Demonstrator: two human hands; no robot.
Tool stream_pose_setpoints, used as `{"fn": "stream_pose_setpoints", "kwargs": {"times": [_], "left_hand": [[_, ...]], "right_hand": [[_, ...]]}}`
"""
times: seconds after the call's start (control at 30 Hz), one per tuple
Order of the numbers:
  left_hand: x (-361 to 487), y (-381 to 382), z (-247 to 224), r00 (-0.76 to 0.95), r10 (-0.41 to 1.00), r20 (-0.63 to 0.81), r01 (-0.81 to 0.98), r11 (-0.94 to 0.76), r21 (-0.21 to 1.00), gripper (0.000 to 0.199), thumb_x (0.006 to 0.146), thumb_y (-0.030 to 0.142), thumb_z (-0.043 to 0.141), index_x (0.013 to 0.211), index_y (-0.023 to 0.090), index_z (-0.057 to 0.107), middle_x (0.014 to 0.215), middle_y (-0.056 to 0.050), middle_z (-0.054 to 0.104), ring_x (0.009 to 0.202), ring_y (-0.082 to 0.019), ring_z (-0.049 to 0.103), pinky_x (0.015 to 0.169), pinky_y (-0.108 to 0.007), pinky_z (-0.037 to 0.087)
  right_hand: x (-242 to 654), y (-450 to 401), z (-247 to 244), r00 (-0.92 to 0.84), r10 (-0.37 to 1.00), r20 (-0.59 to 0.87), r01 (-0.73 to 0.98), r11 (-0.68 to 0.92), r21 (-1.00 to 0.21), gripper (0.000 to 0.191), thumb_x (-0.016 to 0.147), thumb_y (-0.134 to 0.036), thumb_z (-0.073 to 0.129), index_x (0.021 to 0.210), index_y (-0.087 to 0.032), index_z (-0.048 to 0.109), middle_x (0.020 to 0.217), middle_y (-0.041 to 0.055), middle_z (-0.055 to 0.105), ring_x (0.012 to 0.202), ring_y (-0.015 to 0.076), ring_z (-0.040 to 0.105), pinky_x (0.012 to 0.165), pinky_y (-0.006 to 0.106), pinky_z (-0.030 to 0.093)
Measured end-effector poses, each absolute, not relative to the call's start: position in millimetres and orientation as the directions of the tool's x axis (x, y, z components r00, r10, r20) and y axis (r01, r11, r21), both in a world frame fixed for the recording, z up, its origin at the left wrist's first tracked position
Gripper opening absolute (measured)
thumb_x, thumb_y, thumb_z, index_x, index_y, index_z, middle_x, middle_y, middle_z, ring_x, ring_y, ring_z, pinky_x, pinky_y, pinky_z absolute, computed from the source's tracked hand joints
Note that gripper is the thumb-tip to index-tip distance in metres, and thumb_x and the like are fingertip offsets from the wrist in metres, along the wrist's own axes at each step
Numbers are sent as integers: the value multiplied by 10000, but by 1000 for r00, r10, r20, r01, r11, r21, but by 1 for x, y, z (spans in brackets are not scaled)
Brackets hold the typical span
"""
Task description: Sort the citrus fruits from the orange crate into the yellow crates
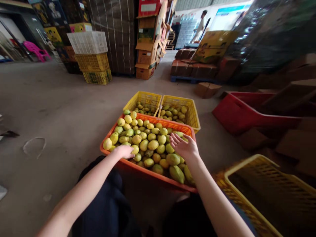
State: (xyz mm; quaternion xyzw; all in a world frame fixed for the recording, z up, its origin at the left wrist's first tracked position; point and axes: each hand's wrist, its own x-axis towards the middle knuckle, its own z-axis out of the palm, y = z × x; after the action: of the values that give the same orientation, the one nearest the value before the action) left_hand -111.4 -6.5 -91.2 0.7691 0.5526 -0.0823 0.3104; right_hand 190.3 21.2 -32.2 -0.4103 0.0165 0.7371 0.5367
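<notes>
A wide orange crate (158, 176) in front of me is heaped with yellow and green fruits that look like lemons (153, 144). At its near left edge, my left hand (124, 151) is closed on a yellow lemon (134, 149); its fingertips are partly hidden. Over the right side of the heap, my right hand (184, 146) is open, palm turned up and fingers spread, with nothing in it. Larger green fruits (176, 173) lie below that hand, near the crate's front right corner.
Two yellow crates (195, 113) with similar fruit stand behind the orange one. To the right are a yellow basket (247, 161) and a red bin (230, 115) among cardboard. Stacked crates (92, 62), box stacks (145, 56), a loaded pallet (190, 79) and a person (199, 28) are farther back.
</notes>
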Motion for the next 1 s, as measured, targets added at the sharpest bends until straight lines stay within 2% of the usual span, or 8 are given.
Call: {"fn": "stream_pose_setpoints", "kwargs": {"times": [0.1,0.17,0.23,0.3,0.43,0.57,0.87,1.0], "left_hand": [[-106,1,-89,431,760,-486,874,-216,435,339,1000,432,530,1198,241,728,1284,-80,751,1188,-274,692,1052,-365,509],[-104,17,-87,458,794,-400,850,-259,459,353,1030,403,478,1255,250,702,1358,-53,714,1227,-231,662,1081,-317,486],[-103,43,-87,416,866,-278,883,-311,351,353,1016,341,496,1291,222,682,1389,-74,685,1248,-235,637,1098,-320,475],[-101,76,-90,340,923,-179,937,-317,144,371,972,217,515,1310,183,665,1389,-111,666,1245,-254,625,1097,-350,477],[-94,140,-107,258,961,-98,966,-257,16,501,875,-6,428,1319,104,633,1472,-213,577,1397,-316,505,1206,-493,348],[-85,177,-129,255,964,-75,965,-258,-36,497,862,-38,379,1246,82,670,1359,-248,656,1408,-339,508,1254,-584,214],[-92,200,-146,353,929,-113,928,-362,-83,481,865,-17,343,1171,143,678,1053,-183,756,1208,-299,622,1234,-518,281],[-92,196,-132,393,906,-158,907,-410,-98,385,826,10,458,1127,141,660,1018,-153,742,1182,-305,620,1249,-515,254]], "right_hand": [[194,19,-30,-68,725,-685,-847,-405,-345,376,826,-148,498,1188,-189,590,899,76,697,678,186,653,530,266,571],[194,16,-24,-96,720,-687,-860,-407,-307,310,835,-149,498,1125,-197,595,828,53,669,629,173,618,505,251,555],[193,13,-18,-127,736,-665,-868,-407,-285,249,844,-151,494,1065,-196,599,766,41,650,605,164,602,490,230,541],[192,12,-13,-149,756,-637,-873,-404,-275,210,842,-156,500,1022,-195,601,721,36,642,592,162,600,493,221,539],[197,16,-10,-196,782,-591,-878,-409,-249,178,811,-156,534,974,-204,591,683,27,644,580,158,611,506,221,550],[218,27,-13,-114,793,-599,-916,-317,-246,195,795,-135,536,973,-211,558,670,10,633,556,137,610,503,203,551],[254,44,-14,36,769,-638,-958,-155,-241,334,674,-43,514,953,-229,510,665,-15,574,515,112,581,479,181,540],[251,48,-12,27,781,-623,-955,-163,-246,321,686,-35,504,940,-231,504,656,-21,564,508,109,570,474,179,531]]}}
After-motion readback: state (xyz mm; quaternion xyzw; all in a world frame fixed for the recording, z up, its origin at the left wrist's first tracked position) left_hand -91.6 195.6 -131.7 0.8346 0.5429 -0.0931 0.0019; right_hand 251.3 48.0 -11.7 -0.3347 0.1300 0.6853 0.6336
